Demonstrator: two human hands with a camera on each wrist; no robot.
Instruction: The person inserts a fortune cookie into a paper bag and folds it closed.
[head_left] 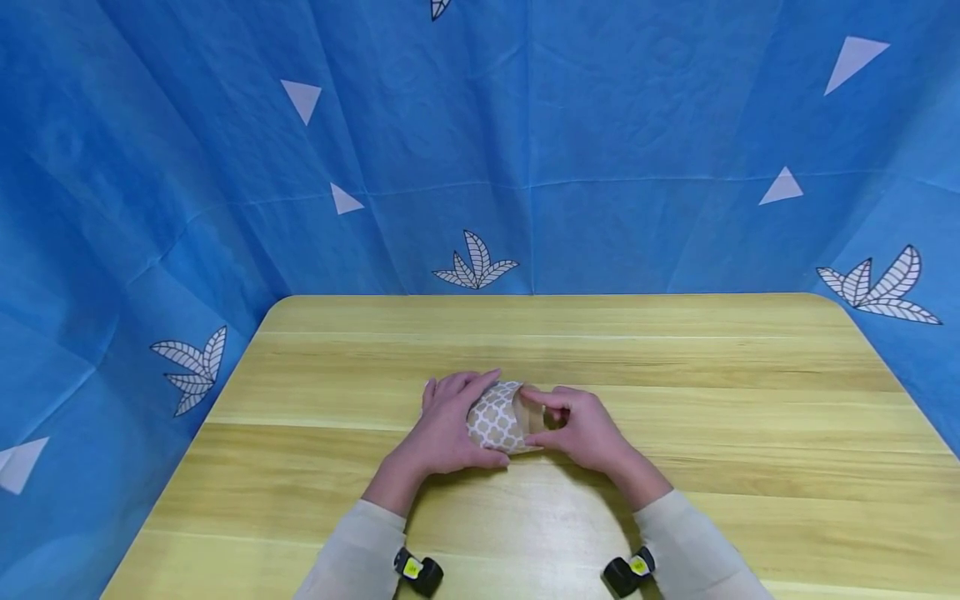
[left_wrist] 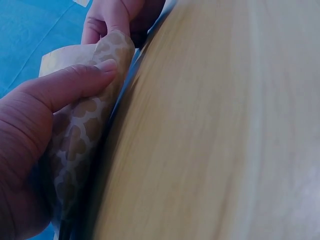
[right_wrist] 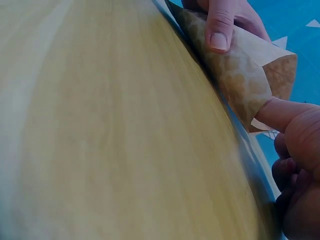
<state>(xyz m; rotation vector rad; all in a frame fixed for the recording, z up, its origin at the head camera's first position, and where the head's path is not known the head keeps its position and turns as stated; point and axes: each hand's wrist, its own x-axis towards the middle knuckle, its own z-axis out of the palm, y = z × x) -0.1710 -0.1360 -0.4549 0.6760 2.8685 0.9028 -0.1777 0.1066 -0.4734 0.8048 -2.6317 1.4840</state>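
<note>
A piece of brown paper (head_left: 495,421) with a white lattice pattern is bent into a cone-like roll above the middle of the table. Its plain brown inside (right_wrist: 280,75) shows at the open right end. My left hand (head_left: 450,425) grips the roll from the left, its thumb (left_wrist: 80,82) lying along the patterned outside. At the open end, my right hand (head_left: 581,429) holds the paper's edge between thumb and forefinger. One of its digits reaches into the opening in the right wrist view. The left fingers behind the paper are partly hidden.
The light wooden table (head_left: 675,358) spreads around both hands. A blue cloth (head_left: 600,125) with white triangles and leaf prints hangs behind and to the sides. Small black devices (head_left: 423,575) sit at both wrists.
</note>
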